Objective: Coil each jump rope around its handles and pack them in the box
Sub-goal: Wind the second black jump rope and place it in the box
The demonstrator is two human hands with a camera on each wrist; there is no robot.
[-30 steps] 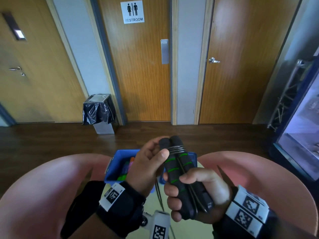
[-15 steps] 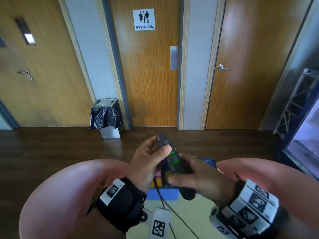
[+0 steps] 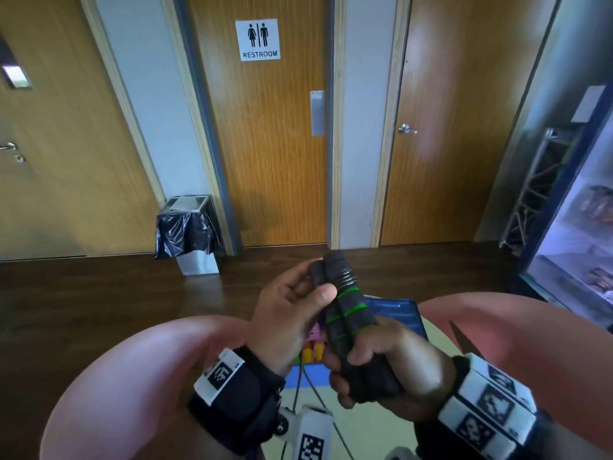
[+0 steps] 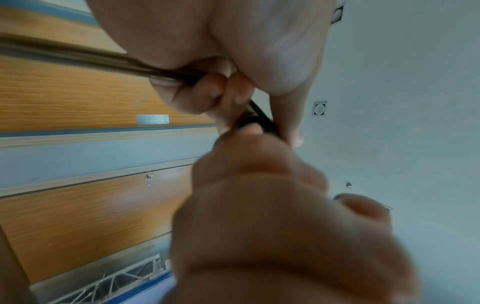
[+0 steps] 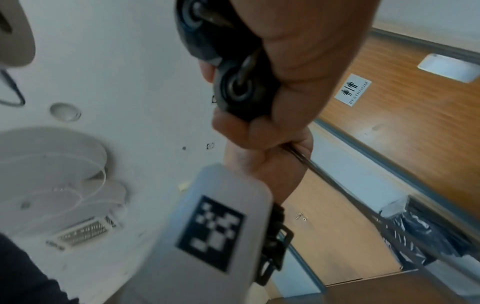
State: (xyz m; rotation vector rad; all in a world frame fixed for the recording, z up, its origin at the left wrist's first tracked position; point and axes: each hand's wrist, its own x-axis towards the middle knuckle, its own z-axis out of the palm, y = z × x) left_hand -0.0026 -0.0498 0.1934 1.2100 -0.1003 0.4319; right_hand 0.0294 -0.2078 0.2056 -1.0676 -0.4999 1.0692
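Centrally, low in the head view, a blue plastic box (image 3: 403,310) lies behind both hands. Right hand (image 3: 394,363) has its fingers wrapped round two black foam jump-rope handles with green rings (image 3: 351,313); left hand (image 3: 288,313) pinches their upper ends, thin black cord (image 3: 300,381) hanging below.

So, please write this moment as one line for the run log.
stage: coiling | right hand: grips both handles | left hand: pinches rope at handle tops | box: behind hands
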